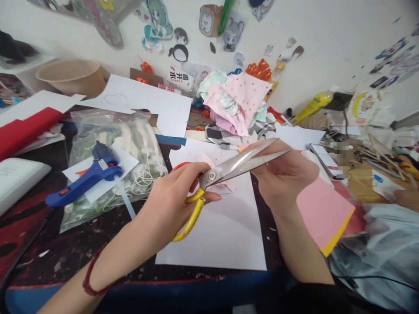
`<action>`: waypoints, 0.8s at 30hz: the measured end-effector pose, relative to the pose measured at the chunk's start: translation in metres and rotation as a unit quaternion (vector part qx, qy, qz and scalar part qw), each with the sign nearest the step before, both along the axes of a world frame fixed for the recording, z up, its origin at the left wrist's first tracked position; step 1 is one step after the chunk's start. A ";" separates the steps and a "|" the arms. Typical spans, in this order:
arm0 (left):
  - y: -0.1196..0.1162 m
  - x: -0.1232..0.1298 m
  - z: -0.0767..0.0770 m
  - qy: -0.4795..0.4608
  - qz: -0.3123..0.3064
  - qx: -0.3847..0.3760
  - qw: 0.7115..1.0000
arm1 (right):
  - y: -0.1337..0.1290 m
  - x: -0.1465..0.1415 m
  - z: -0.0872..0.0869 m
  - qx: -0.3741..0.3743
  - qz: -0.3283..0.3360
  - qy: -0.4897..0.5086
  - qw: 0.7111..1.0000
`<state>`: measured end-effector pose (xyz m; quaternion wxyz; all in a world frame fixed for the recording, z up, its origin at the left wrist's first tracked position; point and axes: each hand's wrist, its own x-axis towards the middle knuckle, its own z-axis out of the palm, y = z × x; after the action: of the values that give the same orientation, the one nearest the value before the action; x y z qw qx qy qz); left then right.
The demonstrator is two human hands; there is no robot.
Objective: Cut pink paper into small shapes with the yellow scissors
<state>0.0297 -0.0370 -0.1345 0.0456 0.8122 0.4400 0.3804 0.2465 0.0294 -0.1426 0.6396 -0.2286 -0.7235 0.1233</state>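
My left hand is closed round the handles of a pair of scissors, one loop yellow and the other red. The slightly parted blades point right, across the front of my right hand. The fingers of that hand are curled, partly behind the blades. A small orange-yellow bit shows by its fingertips, too small to name. Beneath both hands lies a white sheet of paper with small pink scraps on it. Pink paper with a yellow edge sits beside my right wrist.
On the left, a blue glue gun lies on a clear plastic bag of string. Crumpled dotted cloth is heaped at the back. A phone, sticks and a plastic bag crowd the right. A bowl stands back left.
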 end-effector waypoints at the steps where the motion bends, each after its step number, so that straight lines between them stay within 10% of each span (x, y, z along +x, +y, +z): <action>1: 0.000 0.000 0.000 0.002 -0.001 0.001 1.000 | 0.000 0.001 0.001 -0.001 -0.002 -0.005 1.000; 24: 0.000 -0.004 0.003 0.021 0.009 -0.011 1.000 | -0.003 0.007 0.015 0.012 0.022 -0.032 0.999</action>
<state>0.0256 -0.0374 -0.1319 0.0420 0.8156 0.4525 0.3582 0.2537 0.0262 -0.1276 0.6158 -0.2089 -0.7499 0.1214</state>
